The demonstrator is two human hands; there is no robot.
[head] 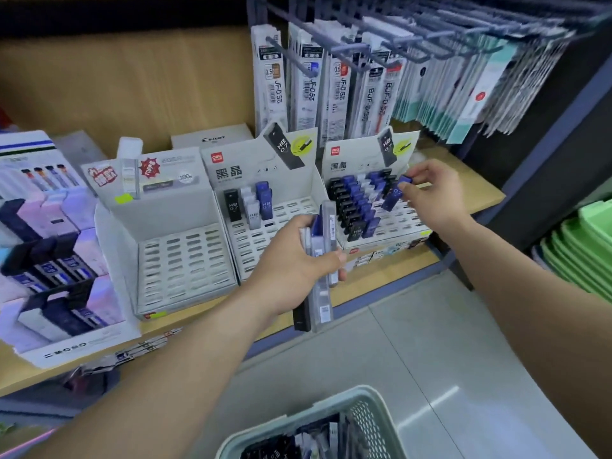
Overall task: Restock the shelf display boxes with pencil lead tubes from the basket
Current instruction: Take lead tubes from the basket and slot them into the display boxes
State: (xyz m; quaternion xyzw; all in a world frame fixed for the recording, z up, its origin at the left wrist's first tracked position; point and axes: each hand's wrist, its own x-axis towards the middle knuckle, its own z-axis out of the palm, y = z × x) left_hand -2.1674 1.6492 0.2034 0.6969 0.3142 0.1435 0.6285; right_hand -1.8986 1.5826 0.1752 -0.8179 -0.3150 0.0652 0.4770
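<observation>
Three white display boxes stand side by side on the wooden shelf [480, 193]; the left box [182, 260] shows only bare slots; the middle box [261, 240] holds a few tubes [251, 210] at its back, black, clear and blue; the right box [351, 160] is packed with rows of black and blue tubes [356, 207] on its left side, with open slots toward its right. The right hand [437, 193] hovers over the right box, thumb and fingertips pinching a blue tube [395, 193] by its top end, the tube tilted above the slots. The left hand [291, 260] is held in front of the middle box, fingers and thumb curled round a bundle of tubes [323, 260], clear, blue and black, standing roughly upright. The pale green basket [374, 397] sits low at the bottom edge of the view, over the floor, with more lead tubes [281, 448] lying inside. Refill packs [331, 77] hang on hooks above the boxes; green trays [583, 250] are stacked at far right.
</observation>
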